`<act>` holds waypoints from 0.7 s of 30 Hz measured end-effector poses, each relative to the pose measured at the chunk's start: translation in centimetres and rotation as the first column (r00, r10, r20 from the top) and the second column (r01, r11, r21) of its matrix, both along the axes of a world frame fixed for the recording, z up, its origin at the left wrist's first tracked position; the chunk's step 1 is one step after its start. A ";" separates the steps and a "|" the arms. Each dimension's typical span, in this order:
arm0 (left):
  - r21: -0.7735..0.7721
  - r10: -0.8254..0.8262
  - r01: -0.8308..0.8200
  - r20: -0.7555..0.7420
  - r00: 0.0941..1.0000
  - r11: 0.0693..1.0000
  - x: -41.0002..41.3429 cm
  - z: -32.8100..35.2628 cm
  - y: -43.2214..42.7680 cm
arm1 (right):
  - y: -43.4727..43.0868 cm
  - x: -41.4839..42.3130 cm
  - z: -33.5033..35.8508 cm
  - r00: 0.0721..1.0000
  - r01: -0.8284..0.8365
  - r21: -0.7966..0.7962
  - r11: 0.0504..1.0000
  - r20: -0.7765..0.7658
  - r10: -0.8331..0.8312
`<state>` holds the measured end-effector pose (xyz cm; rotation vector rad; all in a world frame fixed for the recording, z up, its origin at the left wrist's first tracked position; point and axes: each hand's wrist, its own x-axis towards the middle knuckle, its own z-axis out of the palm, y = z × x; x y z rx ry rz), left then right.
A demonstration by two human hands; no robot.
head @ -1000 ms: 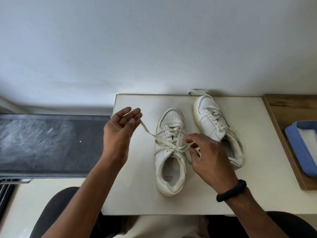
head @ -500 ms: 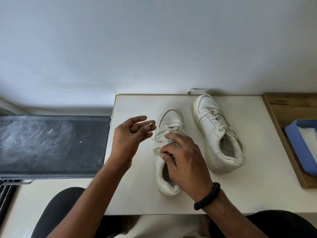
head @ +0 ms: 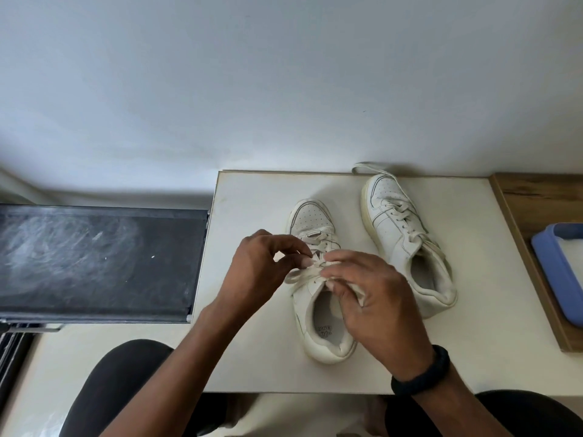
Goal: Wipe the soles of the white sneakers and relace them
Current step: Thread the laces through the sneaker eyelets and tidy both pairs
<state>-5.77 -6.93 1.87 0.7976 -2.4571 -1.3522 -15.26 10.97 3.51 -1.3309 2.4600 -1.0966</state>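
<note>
Two white sneakers stand upright on a white table [head: 252,357], toes pointing away from me. The nearer sneaker [head: 318,326] is in the middle, with its cream lace [head: 298,275] gathered over the tongue. My left hand [head: 262,266] pinches the lace at the shoe's left side. My right hand [head: 375,298], with a black band on the wrist, pinches the lace at the tongue and covers the shoe's right side. The second sneaker [head: 407,244] sits to the right, laced, with a loose lace end trailing past its toe.
A blue tray [head: 558,275] rests on a wooden surface [head: 533,197] at the right. A dark scuffed panel [head: 94,263] lies left of the table. A pale wall rises behind. My knees in dark trousers show at the table's near edge.
My left hand came in from the left, where it held the lace stretched out, to the shoe's tongue. My right hand moved over the shoe; both now pinch the lace close together.
</note>
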 end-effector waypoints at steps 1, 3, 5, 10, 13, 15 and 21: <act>0.054 -0.026 0.026 -0.007 1.000 0.998 0.0 0.0 -0.1 | 0.1 -0.3 0.2 0.999 0.046 0.000 0.999 0.008 -0.046; 0.138 -0.068 0.070 -0.018 0.998 0.988 0.1 0.1 -0.1 | 0.2 -0.8 0.3 0.992 0.115 -0.006 0.993 0.059 -0.115; 0.126 -0.116 0.117 -0.015 0.993 0.985 0.2 0.0 -0.1 | 0.0 -1.0 0.1 0.982 0.152 -0.005 0.988 0.110 -0.151; 0.098 -0.217 0.220 -0.036 0.975 0.971 0.4 -0.1 -0.6 | -0.7 -0.4 -0.6 0.981 0.161 0.084 0.983 0.099 -0.169; 0.131 -0.220 0.224 -0.038 0.975 0.966 0.5 -0.2 -0.8 | -0.7 -0.5 -0.5 0.989 0.099 0.117 0.988 0.098 -0.110; 0.140 -0.215 0.218 -0.036 0.976 0.966 0.4 -0.2 -0.7 | -0.5 -0.8 -0.4 0.992 0.046 0.129 0.991 0.109 -0.060; 0.131 -0.251 0.257 -0.062 0.966 0.958 0.4 -0.1 -0.6 | -0.4 -1.2 -0.4 0.989 0.032 0.078 0.996 0.143 -0.043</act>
